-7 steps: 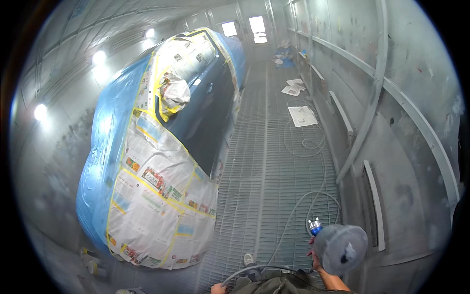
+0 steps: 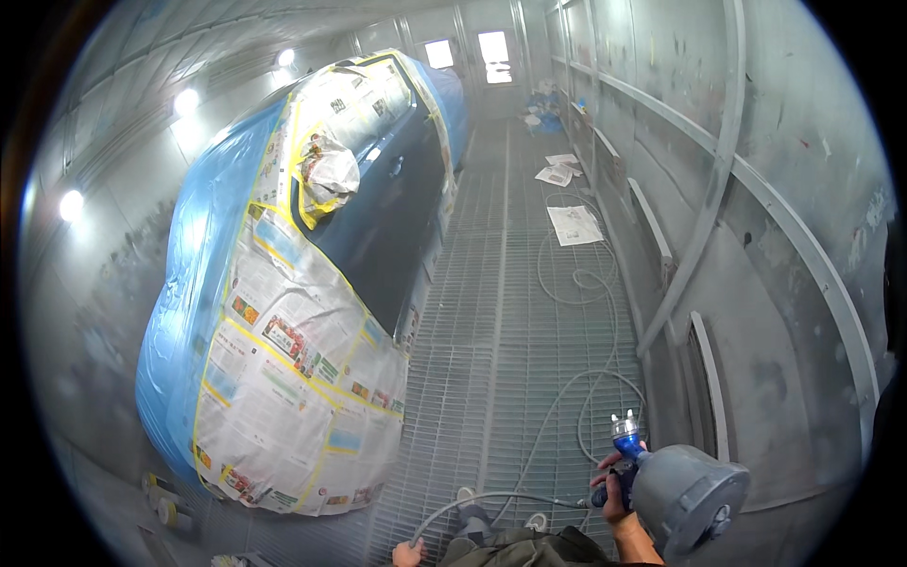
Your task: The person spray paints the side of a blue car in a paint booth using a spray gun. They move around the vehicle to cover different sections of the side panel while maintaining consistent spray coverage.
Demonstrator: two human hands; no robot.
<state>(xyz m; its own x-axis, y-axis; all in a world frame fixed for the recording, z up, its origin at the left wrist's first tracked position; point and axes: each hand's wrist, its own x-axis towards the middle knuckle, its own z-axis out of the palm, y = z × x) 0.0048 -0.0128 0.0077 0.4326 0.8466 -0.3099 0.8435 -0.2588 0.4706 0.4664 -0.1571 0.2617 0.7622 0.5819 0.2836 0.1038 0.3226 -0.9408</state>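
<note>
My right hand (image 2: 616, 493) is closed around the handle of a paint spray gun (image 2: 688, 491) at the lower right. Its large grey cup leans to the right, and its silver air cap and blue body point away from me. An air hose (image 2: 472, 501) runs from the gun's handle across to my left hand (image 2: 408, 552), whose fingers are wrapped round it at the lower edge. On the left stands a car, covered in newspaper (image 2: 293, 416), yellow tape and blue plastic film (image 2: 194, 283). A dark door panel (image 2: 383, 222) lies bare, below the paper-wrapped mirror (image 2: 331, 173).
The hose (image 2: 539, 454) loops along the grated floor (image 2: 463, 378) beside the right wall (image 2: 770, 378). Newspaper sheets (image 2: 574, 226) lie farther up. Tape rolls or cans (image 2: 170, 510) stand at the lower left. A blue and white heap (image 2: 542, 118) sits at the far end.
The spray gun has moved to the right and turned, so more of its cup's side shows. My left hand has shifted left with the hose. The whole view has shifted slightly.
</note>
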